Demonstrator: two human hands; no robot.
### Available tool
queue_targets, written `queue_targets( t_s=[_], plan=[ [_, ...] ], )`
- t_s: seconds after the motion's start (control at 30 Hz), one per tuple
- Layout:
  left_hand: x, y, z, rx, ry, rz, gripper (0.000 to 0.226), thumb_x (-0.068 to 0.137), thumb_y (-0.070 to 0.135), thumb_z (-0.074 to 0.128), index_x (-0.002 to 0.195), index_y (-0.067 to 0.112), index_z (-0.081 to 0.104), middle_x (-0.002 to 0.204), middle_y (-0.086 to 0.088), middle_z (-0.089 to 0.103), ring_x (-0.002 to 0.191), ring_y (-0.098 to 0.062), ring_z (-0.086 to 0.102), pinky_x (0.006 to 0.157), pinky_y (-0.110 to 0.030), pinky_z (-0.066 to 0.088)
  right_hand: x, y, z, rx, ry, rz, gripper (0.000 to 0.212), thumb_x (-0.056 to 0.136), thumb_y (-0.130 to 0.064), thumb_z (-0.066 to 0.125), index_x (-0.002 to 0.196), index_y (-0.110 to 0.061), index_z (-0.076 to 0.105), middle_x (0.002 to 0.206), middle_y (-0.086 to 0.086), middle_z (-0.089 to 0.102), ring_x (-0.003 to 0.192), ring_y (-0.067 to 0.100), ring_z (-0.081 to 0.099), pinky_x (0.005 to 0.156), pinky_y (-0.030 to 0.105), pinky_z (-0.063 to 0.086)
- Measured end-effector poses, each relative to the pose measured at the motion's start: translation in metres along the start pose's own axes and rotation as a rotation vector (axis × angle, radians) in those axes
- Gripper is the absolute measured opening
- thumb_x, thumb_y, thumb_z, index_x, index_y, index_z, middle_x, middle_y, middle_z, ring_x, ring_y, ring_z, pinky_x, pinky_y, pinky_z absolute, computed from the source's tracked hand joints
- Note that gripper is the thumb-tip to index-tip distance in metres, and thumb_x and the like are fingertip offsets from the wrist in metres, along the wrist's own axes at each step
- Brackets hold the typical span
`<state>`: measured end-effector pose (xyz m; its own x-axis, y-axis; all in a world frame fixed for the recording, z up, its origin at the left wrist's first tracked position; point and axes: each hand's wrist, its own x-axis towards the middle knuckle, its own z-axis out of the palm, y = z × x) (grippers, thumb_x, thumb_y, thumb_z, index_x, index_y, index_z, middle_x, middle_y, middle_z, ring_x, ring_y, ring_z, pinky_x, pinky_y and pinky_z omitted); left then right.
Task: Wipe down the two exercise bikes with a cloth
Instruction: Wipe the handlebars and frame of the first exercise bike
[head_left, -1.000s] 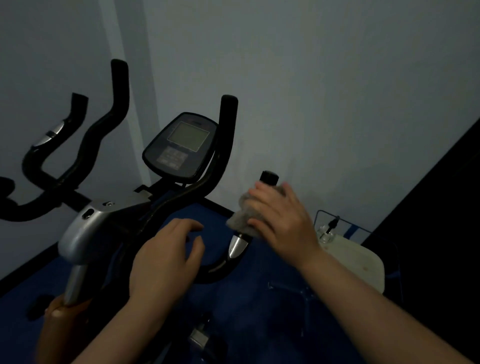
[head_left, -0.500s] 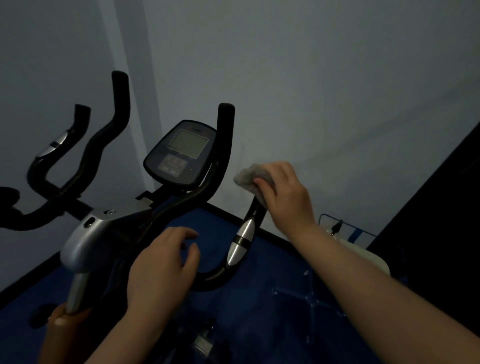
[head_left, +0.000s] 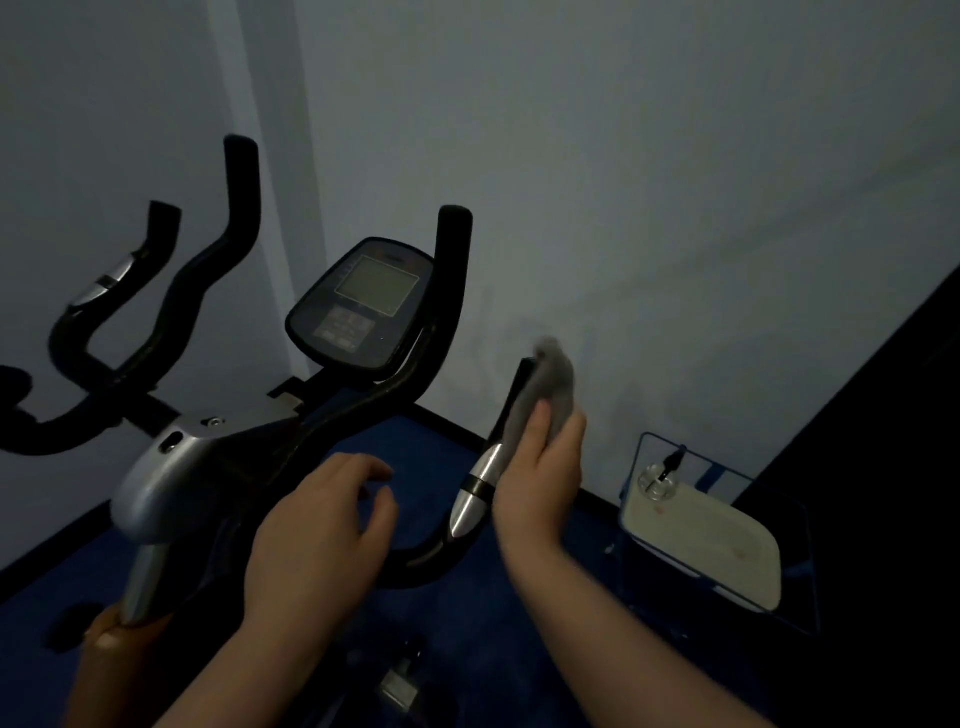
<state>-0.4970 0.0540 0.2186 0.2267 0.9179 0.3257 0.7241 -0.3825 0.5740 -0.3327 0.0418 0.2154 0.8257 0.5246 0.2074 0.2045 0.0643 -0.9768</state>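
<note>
Nearest, at about seven o'clock in the head view, the left hand (head_left: 322, 525) rests on the low curve of the near exercise bike's handlebar (head_left: 426, 558), fingers loosely curled over the black bar, not clearly clamped round it; at four o'clock from it the right forearm runs up to the right hand (head_left: 540, 478), which stands upright beside the bar's right-hand upright grip (head_left: 511, 400); its thumb and fingers are curled round a grey cloth (head_left: 553, 384), pressing the cloth against the black foam near the grip's top; the cloth's upper end is blurred; just below the hand, the grip's silver sensor sleeve (head_left: 475, 493) shows bare. Further out, at ten o'clock from the left hand, sits the silver-grey stem housing (head_left: 171, 483) on its metal post; beyond it, toward twelve o'clock, the console (head_left: 363, 306) tilts up with a pale screen and a dark keypad; the bar's other upright (head_left: 452, 270) rises just to its right. At nine to ten o'clock, farther off, the second bike's black handlebars (head_left: 171, 322) curl up against the pale wall (head_left: 623, 156). At three o'clock, on the blue floor (head_left: 415, 447), a white scale-like pad (head_left: 701, 545) lies in a blue wire frame.
</note>
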Motion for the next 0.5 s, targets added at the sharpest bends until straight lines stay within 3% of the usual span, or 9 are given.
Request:
queue_targets(
  t_s=[0.1,0.2,0.27,0.33,0.4,0.5],
  plan=[
    [0.000,-0.001,0.001,0.007,0.006,0.013,0.013,0.082,0.033,0.058,0.094,0.035,0.062,0.094,0.021,0.062,0.063,0.000,0.049,0.063,-0.023,0.039,-0.027,0.015,-0.004,0.032,-0.032,-0.036,0.018,0.098,-0.033,0.039,0.108,-0.025,0.051,0.103,0.004,0.062,0.092,0.014,0.061,0.075,0.028,0.049],
    [-0.001,0.000,0.001,-0.008,0.022,0.020,0.013,0.083,0.032,0.057,0.095,0.035,0.062,0.093,0.020,0.062,0.064,-0.002,0.051,0.063,-0.024,0.040,-0.018,0.010,-0.005,-0.130,-0.104,-0.270,0.038,0.097,-0.026,0.043,0.135,-0.025,0.036,0.141,-0.001,0.037,0.121,0.002,0.043,0.092,0.011,0.042],
    [-0.001,0.000,0.000,-0.029,0.039,0.012,0.014,0.083,0.030,0.057,0.095,0.033,0.063,0.093,0.018,0.063,0.067,-0.003,0.054,0.065,-0.024,0.041,-0.016,0.012,-0.012,-0.320,-0.158,-0.431,0.046,0.098,-0.025,0.040,0.143,-0.019,0.030,0.154,0.004,0.020,0.139,0.011,0.025,0.110,0.031,0.035],
    [-0.003,-0.001,-0.002,-0.056,0.070,0.011,0.014,0.083,0.028,0.058,0.096,0.032,0.063,0.093,0.017,0.063,0.072,-0.001,0.054,0.066,-0.022,0.041,-0.028,0.025,-0.029,-0.497,-0.271,-0.635,0.044,0.099,-0.023,0.035,0.142,-0.014,0.032,0.156,0.007,0.018,0.146,0.020,0.014,0.116,0.050,0.020],
    [-0.005,-0.001,-0.003,-0.103,0.121,0.047,0.014,0.084,0.022,0.059,0.096,0.028,0.064,0.092,0.016,0.062,0.074,0.002,0.052,0.063,-0.015,0.039,-0.043,0.035,-0.044,-0.611,-0.444,-0.839,0.043,0.099,-0.025,0.034,0.140,-0.014,0.035,0.155,0.005,0.023,0.146,0.022,0.013,0.118,0.050,0.010],
    [-0.011,-0.005,-0.010,-0.179,0.210,0.144,0.015,0.084,0.014,0.055,0.094,0.019,0.065,0.092,0.010,0.062,0.081,-0.001,0.054,0.068,-0.016,0.043,-0.031,0.025,-0.052,-0.790,-0.678,-1.117,0.040,0.096,-0.032,0.042,0.129,-0.012,0.053,0.143,0.008,0.047,0.140,0.024,0.030,0.117,0.048,0.014]
  ],
)
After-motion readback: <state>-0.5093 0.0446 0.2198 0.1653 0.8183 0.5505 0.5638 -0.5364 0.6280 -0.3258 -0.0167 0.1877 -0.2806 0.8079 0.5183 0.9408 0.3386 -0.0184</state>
